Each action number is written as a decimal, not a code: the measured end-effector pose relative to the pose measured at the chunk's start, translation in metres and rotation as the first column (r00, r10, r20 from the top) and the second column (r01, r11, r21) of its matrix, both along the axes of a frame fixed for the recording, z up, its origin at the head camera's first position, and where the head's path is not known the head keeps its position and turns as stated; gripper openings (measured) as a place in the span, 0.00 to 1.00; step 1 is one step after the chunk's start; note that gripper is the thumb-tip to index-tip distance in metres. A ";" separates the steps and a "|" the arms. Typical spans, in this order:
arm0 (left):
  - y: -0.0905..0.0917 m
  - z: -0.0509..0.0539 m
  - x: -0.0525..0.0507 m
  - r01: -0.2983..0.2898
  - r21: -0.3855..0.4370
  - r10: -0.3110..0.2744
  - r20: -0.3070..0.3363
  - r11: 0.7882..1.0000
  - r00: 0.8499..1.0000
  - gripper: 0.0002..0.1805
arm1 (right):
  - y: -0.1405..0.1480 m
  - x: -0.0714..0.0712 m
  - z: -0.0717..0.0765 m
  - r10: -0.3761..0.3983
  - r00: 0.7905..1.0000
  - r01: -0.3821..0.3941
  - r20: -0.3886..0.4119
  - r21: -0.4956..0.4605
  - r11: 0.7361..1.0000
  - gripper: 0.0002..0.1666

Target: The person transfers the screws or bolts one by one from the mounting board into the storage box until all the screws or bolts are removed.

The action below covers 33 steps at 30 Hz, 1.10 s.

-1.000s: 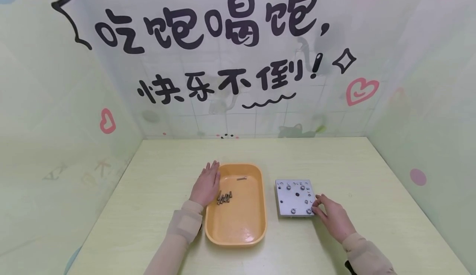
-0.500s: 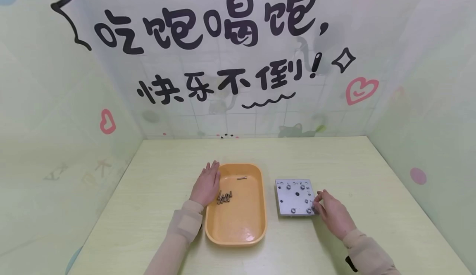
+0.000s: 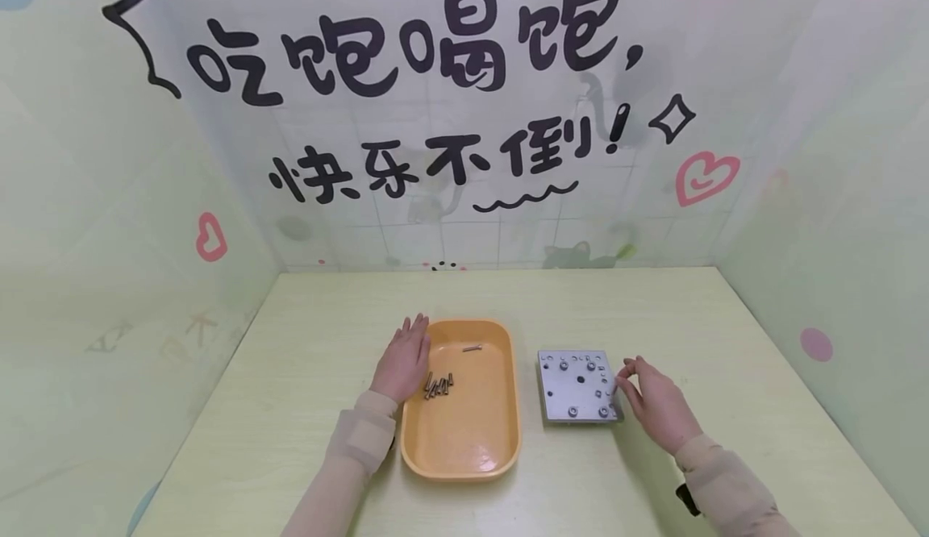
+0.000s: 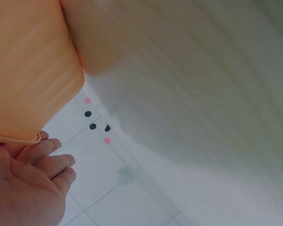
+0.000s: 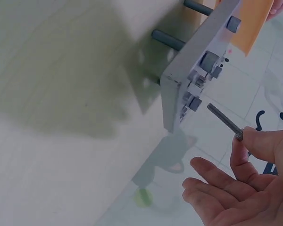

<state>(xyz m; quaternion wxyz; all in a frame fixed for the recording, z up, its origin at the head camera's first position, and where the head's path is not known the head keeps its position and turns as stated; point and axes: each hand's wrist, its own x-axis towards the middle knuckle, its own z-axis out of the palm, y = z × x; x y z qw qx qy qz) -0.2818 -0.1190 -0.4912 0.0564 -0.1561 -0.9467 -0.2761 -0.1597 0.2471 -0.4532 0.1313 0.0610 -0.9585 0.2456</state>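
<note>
My right hand (image 3: 659, 404) is raised beside the right edge of a square metal plate (image 3: 564, 392). In the right wrist view, its thumb and index finger pinch a thin threaded screw (image 5: 224, 121), whose free end points toward the plate's face, a short way off. Several screw heads (image 5: 210, 61) stand out from that face, and shafts show behind it. My left hand (image 3: 402, 360) rests along the left rim of the orange tray (image 3: 464, 448), fingers fairly straight; the left wrist view shows its fingertips (image 4: 52, 146) at the tray's edge.
A small heap of screws (image 3: 439, 388) lies in the tray near its left wall, and a single screw (image 3: 472, 348) lies toward its far end. The light tabletop (image 3: 327, 303) meets the printed wall (image 3: 501, 239) at the back.
My right hand has shifted a little up along the plate's right edge and slightly away from it. The left hand, tray and plate stay where they were.
</note>
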 end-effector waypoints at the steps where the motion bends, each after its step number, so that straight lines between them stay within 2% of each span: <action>1: 0.000 0.000 0.000 0.001 0.000 -0.001 -0.002 1.000 1.000 0.26 | 0.000 -0.001 0.002 0.001 1.000 -0.001 0.000 -0.006 1.000 0.05; 8: 0.000 0.002 0.000 0.001 0.002 -0.001 0.000 1.000 1.000 0.26 | -0.011 -0.018 0.020 0.020 1.000 -0.019 0.010 -0.040 0.999 0.05; 15: 0.001 0.001 0.000 0.001 0.002 -0.001 -0.001 1.000 1.000 0.26 | -0.037 -0.035 0.037 0.070 0.998 -0.070 0.002 -0.047 0.996 0.03; 25: -0.001 0.001 0.001 0.003 0.002 -0.003 0.000 1.000 1.000 0.27 | -0.095 -0.060 0.044 0.172 0.985 -0.174 -0.027 -0.075 0.982 0.05; 33: -0.001 0.001 0.001 0.005 0.006 -0.005 0.010 1.000 1.000 0.26 | -0.142 -0.070 0.052 0.237 0.972 -0.236 -0.003 -0.110 0.966 0.05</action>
